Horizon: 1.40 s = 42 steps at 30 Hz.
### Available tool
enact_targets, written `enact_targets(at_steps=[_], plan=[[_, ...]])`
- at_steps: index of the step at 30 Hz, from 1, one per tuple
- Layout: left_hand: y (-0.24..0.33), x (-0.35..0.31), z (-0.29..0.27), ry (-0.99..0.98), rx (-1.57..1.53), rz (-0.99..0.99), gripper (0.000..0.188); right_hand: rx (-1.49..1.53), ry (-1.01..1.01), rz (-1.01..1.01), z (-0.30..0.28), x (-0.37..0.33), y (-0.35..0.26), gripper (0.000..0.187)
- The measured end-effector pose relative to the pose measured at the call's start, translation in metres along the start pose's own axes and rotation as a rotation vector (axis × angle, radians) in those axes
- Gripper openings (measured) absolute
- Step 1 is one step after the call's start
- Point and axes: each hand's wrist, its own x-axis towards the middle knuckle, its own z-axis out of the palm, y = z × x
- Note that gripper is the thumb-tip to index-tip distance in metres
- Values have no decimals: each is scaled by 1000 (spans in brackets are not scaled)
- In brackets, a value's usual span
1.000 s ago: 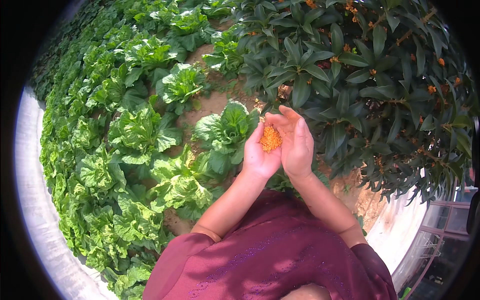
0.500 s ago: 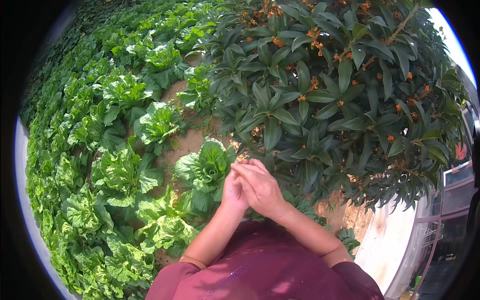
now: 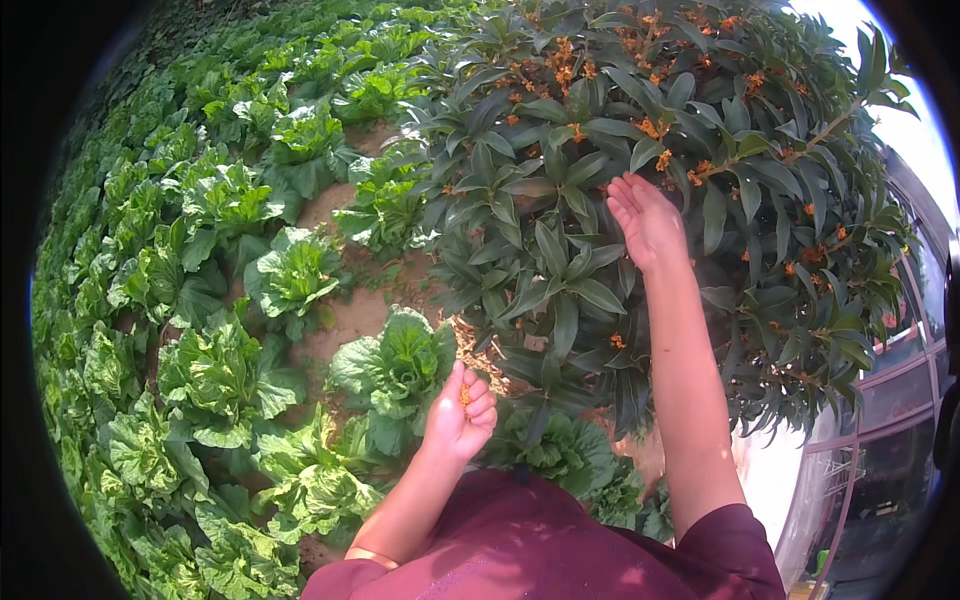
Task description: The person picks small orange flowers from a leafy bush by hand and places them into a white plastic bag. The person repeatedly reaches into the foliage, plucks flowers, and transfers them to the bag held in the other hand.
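My left hand (image 3: 458,418) is closed, palm up, around small orange blossoms (image 3: 465,396) that show between thumb and fingers. It hovers in front of my body beside a leafy green vegetable head (image 3: 395,365). Stretched far forward, my right hand (image 3: 648,222) is among the dark leaves of a flowering shrub (image 3: 575,260). Its fingers are extended and lightly cupped, and no held thing shows in them. A cluster of orange flowers (image 3: 655,130) grows just beyond the fingertips.
Rows of leafy green vegetables (image 3: 215,375) fill the left side, with brown soil (image 3: 335,320) between plants. The shrub spreads over the upper right. At the lower right is a glass-paned structure (image 3: 875,480) beside pale, sunlit ground.
My hands were together in front of me and are now apart. The right one has reached forward into the shrub. The left has lowered slightly, showing the orange blossoms it holds.
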Motion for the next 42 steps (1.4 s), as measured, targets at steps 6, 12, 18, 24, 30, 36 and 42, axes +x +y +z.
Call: enact_targets(at_steps=[6,12,18,24,30,36,42], plan=[[15,-7,-14,17,-16,-1,29,116,126,14,8,101,-1,18],[33,-16,-22,54,-22,28,29,250,224,23,2,113,-30,31],[40,-11,-22,43,-16,12,28,478,15,296,6,116,-51,39],[39,-12,-21,73,19,6,27,693,85,207,33,127,-45,41],[34,-15,-28,72,18,-34,27,952,34,230,-2,166,-37,31],[34,-23,-33,45,-4,-21,28,827,40,130,45,62,-24,22],[23,-20,-23,48,43,-89,27,941,-75,403,6,31,-13,13]])
